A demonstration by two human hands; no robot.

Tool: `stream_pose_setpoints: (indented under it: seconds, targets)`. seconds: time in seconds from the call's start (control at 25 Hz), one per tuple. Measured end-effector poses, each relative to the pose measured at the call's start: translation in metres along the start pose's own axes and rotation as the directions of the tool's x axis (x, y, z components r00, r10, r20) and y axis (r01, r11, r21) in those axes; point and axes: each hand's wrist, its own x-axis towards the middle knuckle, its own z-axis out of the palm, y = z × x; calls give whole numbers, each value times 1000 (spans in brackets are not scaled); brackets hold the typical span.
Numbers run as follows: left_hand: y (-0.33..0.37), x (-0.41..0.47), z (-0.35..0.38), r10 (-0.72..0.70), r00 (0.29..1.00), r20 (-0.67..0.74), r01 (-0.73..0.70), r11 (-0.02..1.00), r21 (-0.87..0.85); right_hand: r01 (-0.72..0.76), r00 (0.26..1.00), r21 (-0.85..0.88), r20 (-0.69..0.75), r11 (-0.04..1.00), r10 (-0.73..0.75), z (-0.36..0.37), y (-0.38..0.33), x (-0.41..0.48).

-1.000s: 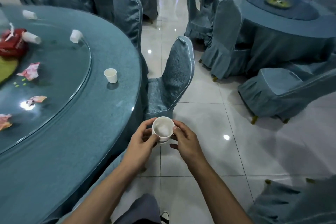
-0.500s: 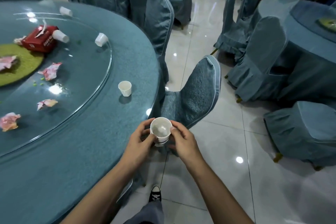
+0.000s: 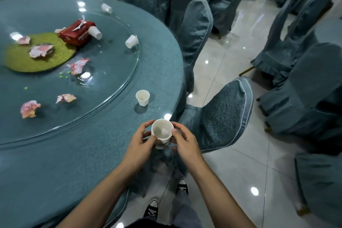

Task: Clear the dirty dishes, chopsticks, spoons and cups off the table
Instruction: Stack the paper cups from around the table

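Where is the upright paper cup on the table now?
In the head view, the upright paper cup stands on the tablecloth beside the glass turntable, just beyond the left hand.

A stack of white paper cups (image 3: 162, 131), nested with mouths up, is gripped from both sides by the left hand (image 3: 137, 144) and the right hand (image 3: 185, 142), above the near right edge of the counter (image 3: 55, 163). The top cup looks empty. A single white cup (image 3: 142, 97) stands upright on the cloth near the right edge. A tipped cup (image 3: 131, 41) lies on its side farther back on the glass turntable (image 3: 111, 83), at its rim. Another fallen cup (image 3: 95, 32) lies touching a red box (image 3: 77, 32). A fourth cup (image 3: 106, 8) lies on its side by the far edge.
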Motion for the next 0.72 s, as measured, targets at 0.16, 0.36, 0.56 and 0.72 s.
stream_pose_setpoints:
  seconds: [0.16, 0.36, 0.56, 0.72]
  targets:
    - [-3, 20, 8, -4, 996, -94, 4, 1000, 7, -25, 991, -39, 129, 999, 30, -10, -3, 42]
    - [-9, 32, 27, -17, 977, -214, 16, 1000, -7, -34, 958, -110, 278, 993, 64, -19, 0, 84]
    - [-19, 44, 38, -44, 941, -335, 29, 998, -47, -11, 901, -205, 422, 979, 98, -18, 9, 115]
    - [-21, 56, 28, -76, 911, -405, 52, 996, -69, 2, 867, -216, 488, 976, 106, -3, 2, 134]
